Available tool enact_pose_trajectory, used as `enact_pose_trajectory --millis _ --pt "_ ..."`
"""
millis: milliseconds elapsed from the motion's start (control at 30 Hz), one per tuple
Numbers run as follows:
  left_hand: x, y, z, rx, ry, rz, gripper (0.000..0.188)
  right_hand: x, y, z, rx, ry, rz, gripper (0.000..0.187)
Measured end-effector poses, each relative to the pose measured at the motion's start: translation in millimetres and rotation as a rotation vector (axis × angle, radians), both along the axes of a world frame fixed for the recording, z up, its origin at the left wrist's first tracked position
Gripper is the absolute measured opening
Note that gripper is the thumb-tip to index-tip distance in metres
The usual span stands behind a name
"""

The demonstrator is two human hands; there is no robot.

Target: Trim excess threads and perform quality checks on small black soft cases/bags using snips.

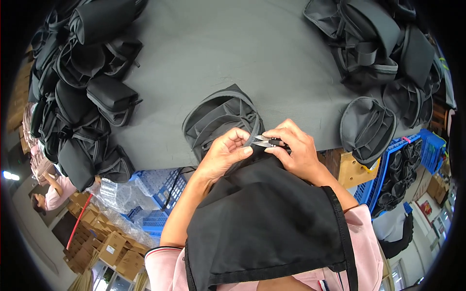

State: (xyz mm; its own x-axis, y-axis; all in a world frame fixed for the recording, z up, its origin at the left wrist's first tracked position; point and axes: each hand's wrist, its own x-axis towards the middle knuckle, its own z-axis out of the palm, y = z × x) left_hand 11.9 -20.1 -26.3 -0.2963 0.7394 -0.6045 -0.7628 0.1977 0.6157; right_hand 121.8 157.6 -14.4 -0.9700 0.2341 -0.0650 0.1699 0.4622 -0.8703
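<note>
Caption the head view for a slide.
Left hand pinches the edging of an open dark pouch, right hand holds snips beside it, at a grey table with piled pouches either side.

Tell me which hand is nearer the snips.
Right. The right hand holds the snips; the left hand is just left of their tips, pinching the edge of the open pouch.

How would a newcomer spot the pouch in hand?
Find the grey table, then its near edge, between the left pouch pile and right pouch pile. There sits an open pouch, dividers showing. Unlike its neighbours, it has the left hand pinching its edging and snips beside it.
</note>
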Motion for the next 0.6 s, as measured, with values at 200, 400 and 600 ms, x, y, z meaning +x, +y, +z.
enact_pose_trajectory --millis 200,400,600 --pt "2 -2 3 -0.022 0.017 -0.015 0.021 1 0 4 0.244 0.112 0.05 0.022" --pt "8 -9 9 0.032 0.042 0.085 0.018 -1 -9 -5 -0.523 -0.01 -0.115 0.02" --pt "12 -25 17 -0.093 0.042 0.143 0.03 -19 -19 -5 -1.34 -0.083 -0.082 0.018"
